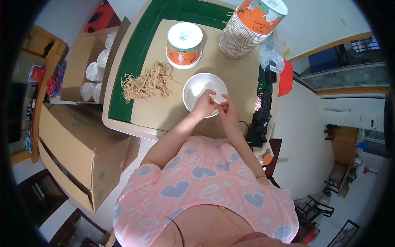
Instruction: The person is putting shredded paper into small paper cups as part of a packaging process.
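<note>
Head view shows both hands meeting over the white bowl (204,94), which stands on the brown cardboard sheet (230,74) near the table's (123,105) front edge. The left hand (204,105) and right hand (227,111) are pinched together, fingertips touching, apparently on something small and pale; what it is cannot be told. I judge the bowl to be light, so a tug from the pinching fingers could tip it or slide it toward the front edge. Left of the bowl lies a loose heap of tan strings (148,81); a sweeping forearm could scatter them. Behind sits an upturned orange-and-white tub (184,44). At the far right corner a tall leaning stack of tubs (249,29) looks likely to topple if the table is bumped.
</note>
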### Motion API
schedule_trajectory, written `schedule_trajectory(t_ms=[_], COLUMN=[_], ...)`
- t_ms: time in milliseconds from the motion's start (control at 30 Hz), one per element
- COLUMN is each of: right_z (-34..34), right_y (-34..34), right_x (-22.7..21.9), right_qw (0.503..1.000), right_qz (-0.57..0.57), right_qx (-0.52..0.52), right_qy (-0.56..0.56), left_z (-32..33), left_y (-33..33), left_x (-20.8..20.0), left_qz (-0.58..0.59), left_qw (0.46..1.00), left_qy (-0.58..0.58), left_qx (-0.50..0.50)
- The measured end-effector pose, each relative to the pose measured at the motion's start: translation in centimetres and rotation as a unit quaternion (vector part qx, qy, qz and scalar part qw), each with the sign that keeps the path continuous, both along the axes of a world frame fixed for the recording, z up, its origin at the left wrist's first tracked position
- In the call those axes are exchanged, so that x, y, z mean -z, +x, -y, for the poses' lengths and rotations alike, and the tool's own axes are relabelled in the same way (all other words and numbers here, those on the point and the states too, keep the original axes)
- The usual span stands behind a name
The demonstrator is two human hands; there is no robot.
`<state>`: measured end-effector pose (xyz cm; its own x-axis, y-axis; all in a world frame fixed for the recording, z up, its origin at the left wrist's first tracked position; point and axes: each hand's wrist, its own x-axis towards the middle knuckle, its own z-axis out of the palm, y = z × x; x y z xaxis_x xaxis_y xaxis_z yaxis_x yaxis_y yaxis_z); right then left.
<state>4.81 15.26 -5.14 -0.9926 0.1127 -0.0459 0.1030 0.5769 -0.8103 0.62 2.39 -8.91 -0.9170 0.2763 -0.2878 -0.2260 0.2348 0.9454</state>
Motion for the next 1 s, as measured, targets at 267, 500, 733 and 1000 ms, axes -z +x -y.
schedule_trajectory(t_ms=[267,500,733,1000], right_z=[-1.6,-1.0,-1.4,-1.6], right_y=[-0.4,-0.3,-0.2,-0.3], right_x=[1.6,-0.2,0.6,-0.4], right_qw=[0.997,1.000,0.998,0.999], right_qz=[0.001,-0.003,-0.008,-0.045], right_qx=[0.000,-0.026,0.001,-0.026], right_qy=[-0.080,-0.005,-0.056,-0.016], left_z=[0.2,-0.6,0.3,0.9], left_y=[-1.6,-1.4,-2.0,-3.0], left_x=[-2.4,-0.9,-1.9,-1.3], left_qz=[0.272,0.081,0.330,0.390], left_qw=[0.942,0.996,0.917,0.900], left_qy=[0.194,-0.019,0.214,0.178], left_qx=[-0.042,0.038,-0.062,0.078])
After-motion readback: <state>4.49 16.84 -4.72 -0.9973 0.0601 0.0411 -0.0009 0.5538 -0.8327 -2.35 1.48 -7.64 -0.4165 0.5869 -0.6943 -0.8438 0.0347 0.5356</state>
